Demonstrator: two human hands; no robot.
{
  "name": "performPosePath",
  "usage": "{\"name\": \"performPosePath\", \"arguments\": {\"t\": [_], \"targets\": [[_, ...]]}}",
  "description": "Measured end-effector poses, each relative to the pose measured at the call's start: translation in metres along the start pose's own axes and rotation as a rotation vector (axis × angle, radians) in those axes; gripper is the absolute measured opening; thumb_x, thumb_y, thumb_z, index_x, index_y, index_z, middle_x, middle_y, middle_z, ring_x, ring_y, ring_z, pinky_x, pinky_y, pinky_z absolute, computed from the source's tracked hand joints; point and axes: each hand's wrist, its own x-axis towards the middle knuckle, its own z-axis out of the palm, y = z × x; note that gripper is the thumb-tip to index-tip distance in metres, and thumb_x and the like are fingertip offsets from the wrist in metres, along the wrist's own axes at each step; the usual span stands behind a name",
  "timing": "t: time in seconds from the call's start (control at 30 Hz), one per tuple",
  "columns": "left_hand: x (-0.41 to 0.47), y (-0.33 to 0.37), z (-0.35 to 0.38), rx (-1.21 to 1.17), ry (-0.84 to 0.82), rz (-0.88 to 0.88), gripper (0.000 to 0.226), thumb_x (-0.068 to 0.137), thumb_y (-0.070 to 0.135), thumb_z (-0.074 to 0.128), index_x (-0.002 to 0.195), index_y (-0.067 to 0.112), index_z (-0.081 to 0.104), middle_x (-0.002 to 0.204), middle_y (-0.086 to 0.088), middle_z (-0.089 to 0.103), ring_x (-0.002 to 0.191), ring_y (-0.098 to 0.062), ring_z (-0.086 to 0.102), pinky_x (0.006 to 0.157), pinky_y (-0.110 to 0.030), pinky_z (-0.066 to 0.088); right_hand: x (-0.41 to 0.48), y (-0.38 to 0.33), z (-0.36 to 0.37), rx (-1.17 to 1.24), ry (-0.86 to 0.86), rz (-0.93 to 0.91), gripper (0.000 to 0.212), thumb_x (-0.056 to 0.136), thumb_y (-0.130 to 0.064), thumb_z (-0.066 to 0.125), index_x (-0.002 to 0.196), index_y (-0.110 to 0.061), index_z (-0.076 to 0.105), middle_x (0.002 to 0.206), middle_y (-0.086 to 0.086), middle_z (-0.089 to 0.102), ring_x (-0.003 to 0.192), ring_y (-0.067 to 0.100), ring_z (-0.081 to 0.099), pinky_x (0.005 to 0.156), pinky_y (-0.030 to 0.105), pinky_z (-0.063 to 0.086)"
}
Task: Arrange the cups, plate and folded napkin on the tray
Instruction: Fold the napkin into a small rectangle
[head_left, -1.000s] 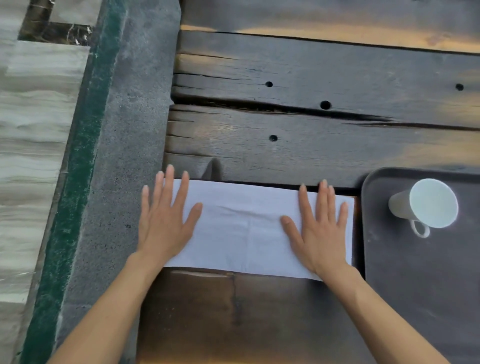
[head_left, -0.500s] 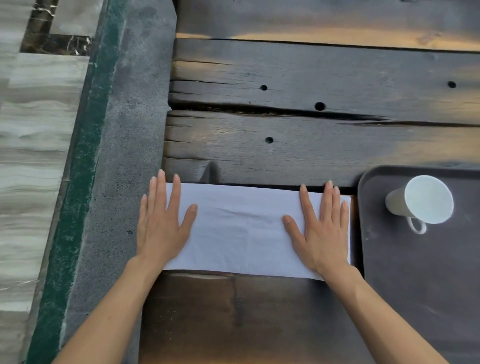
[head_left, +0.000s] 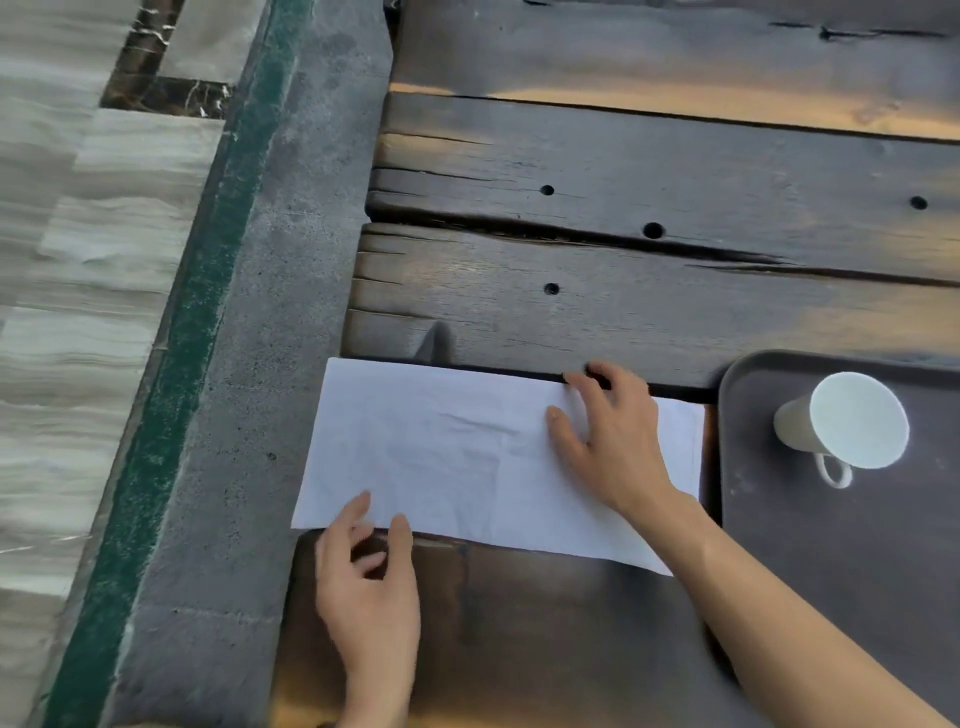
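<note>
Dark, cracked wooden planks (head_left: 675, 312) lay under my white napkin (head_left: 457, 457), which was spread flat just left of the grey tray (head_left: 831, 571). My right hand (head_left: 613, 441) rested on its right part, fingers curled at the far edge. My left hand (head_left: 369, 577) touched the near edge, fingers loose, gripping nothing. One white cup (head_left: 841, 421) lay tipped on the tray.

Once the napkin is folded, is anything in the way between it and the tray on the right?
Nothing visible. The napkin lies on the wooden table with its right edge beside the tray's left rim. The tray holds only a white cup at its far end; the near part is bare.
</note>
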Motion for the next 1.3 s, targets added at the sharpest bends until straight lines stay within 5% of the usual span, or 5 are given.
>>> {"name": "performPosePath", "arguments": {"t": [0.2, 0.73, 0.93, 1.1, 1.3], "targets": [[-0.033, 0.007, 0.018, -0.453, 0.039, -0.742, 0.027, 0.093, 0.01, 0.072, 0.12, 0.008, 0.07, 0.101, -0.007, 0.077, 0.088, -0.025, 0.077, 0.072, -0.034, 0.058, 0.053, -0.027, -0.01, 0.054, -0.365, -0.091, 0.029, 0.096, -0.03, 0.06, 0.119, -0.012, 0.063, 0.106, 0.009, 0.064, 0.103, 0.029, 0.055, 0.085, 0.036, 0.046], [-0.008, 0.022, 0.047, -0.401, 0.15, -0.672, 0.019, 0.091, 0.019, 0.077, 0.108, 0.02, 0.069, 0.091, 0.001, 0.073, 0.072, -0.017, 0.075, 0.061, -0.029, 0.06, 0.071, -0.029, -0.016, 0.1, -0.479, -0.008, 0.01, 0.092, -0.028, 0.065, 0.09, -0.018, 0.066, 0.086, 0.001, 0.063, 0.085, 0.023, 0.058, 0.069, 0.029, 0.041], [-0.001, 0.036, 0.053, -0.554, 0.059, -0.814, 0.039, 0.1, 0.017, 0.061, 0.13, -0.007, 0.056, 0.13, -0.022, 0.063, 0.113, -0.032, 0.066, 0.086, -0.037, 0.055, 0.07, -0.028, -0.017, 0.111, -0.463, 0.01, 0.011, 0.093, -0.027, 0.063, 0.093, -0.017, 0.067, 0.092, 0.003, 0.065, 0.085, 0.023, 0.056, 0.068, 0.028, 0.039], [0.005, 0.045, 0.058, -0.53, 0.174, -0.845, 0.008, 0.094, 0.014, 0.072, 0.091, 0.011, 0.065, 0.088, -0.004, 0.066, 0.073, -0.018, 0.064, 0.065, -0.032, 0.053, 0.068, -0.025, -0.018, 0.121, -0.446, 0.017, 0.014, 0.094, -0.027, 0.062, 0.097, -0.015, 0.069, 0.094, 0.004, 0.066, 0.086, 0.022, 0.056, 0.07, 0.029, 0.041], [-0.001, 0.045, 0.059, -0.524, 0.193, -0.785, 0.014, 0.09, 0.015, 0.077, 0.082, 0.017, 0.066, 0.084, -0.003, 0.067, 0.075, -0.017, 0.066, 0.085, -0.04, 0.06, 0.068, -0.024, -0.021, 0.111, -0.445, 0.023, 0.017, 0.094, -0.028, 0.062, 0.097, -0.013, 0.07, 0.096, 0.006, 0.068, 0.089, 0.024, 0.058, 0.071, 0.03, 0.044]]}}
